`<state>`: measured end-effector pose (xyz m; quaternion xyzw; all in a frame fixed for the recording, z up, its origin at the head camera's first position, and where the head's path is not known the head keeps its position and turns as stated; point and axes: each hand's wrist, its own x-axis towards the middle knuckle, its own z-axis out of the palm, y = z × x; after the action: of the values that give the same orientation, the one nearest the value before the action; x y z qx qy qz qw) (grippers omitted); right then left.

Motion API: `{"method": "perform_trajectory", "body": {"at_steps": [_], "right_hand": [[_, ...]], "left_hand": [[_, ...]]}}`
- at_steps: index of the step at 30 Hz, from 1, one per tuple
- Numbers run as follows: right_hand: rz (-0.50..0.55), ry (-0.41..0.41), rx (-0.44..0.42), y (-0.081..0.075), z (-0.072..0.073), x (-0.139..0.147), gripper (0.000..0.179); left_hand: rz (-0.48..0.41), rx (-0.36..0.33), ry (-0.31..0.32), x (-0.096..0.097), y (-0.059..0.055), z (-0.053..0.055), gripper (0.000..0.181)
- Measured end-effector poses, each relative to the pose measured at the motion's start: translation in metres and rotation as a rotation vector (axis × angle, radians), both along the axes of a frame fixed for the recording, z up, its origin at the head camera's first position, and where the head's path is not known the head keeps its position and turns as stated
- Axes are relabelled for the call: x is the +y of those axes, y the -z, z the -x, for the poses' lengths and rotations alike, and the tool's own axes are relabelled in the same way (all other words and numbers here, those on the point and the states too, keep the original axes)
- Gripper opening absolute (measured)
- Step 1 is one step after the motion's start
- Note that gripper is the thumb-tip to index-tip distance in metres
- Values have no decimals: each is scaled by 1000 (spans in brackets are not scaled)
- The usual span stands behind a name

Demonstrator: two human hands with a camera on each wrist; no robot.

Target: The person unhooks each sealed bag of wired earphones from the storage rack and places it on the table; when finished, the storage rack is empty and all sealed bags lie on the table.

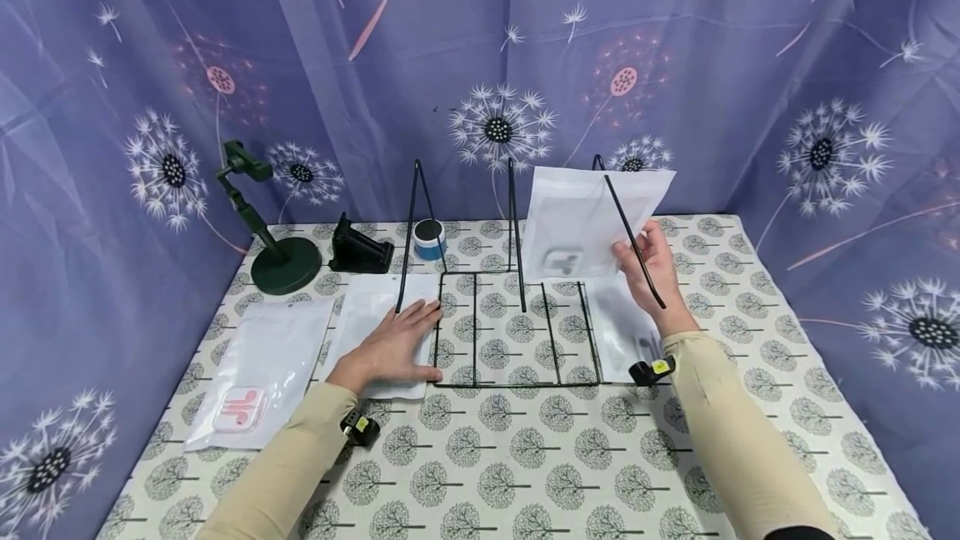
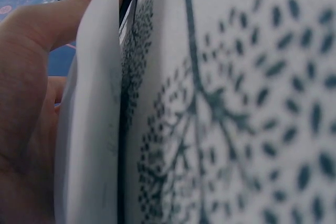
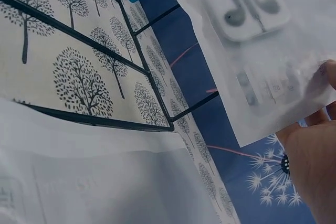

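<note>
A black wire rack (image 1: 517,386) with three upright bent-wire dividers stands on the cloth. My right hand (image 1: 654,269) pinches the edge of a white zip pouch (image 1: 562,211) held upright at the rack's right divider, whose wire crosses in front of the pouch. In the right wrist view, wired earphones (image 3: 247,11) in a square case show through that pouch. My left hand (image 1: 396,346) rests with fingers spread on a second white pouch (image 1: 375,294) beside the rack's left edge. Another white pouch (image 1: 618,327) lies flat, right of the rack, partly beneath my right hand.
At the left, one more white pouch (image 1: 281,348) with a pink-marked square case (image 1: 240,409) lies flat. Behind it stand a dark green stand (image 1: 285,265), a black holder (image 1: 360,248) and a blue round container (image 1: 429,240). A purple curtain (image 1: 450,48) closes off the back.
</note>
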<state>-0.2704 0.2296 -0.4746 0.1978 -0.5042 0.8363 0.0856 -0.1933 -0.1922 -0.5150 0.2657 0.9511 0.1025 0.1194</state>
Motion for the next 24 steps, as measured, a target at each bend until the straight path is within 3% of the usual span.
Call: {"method": "perform_trajectory", "body": {"at_steps": [9,24], "right_hand": [[-145,103,-14,-3,-8,3,45],[-193,165,-33,-3,-21,6,43]], "left_hand": [[-15,9,8,1,-1,0,110],[-7,19,14,0,1,0,109]]}}
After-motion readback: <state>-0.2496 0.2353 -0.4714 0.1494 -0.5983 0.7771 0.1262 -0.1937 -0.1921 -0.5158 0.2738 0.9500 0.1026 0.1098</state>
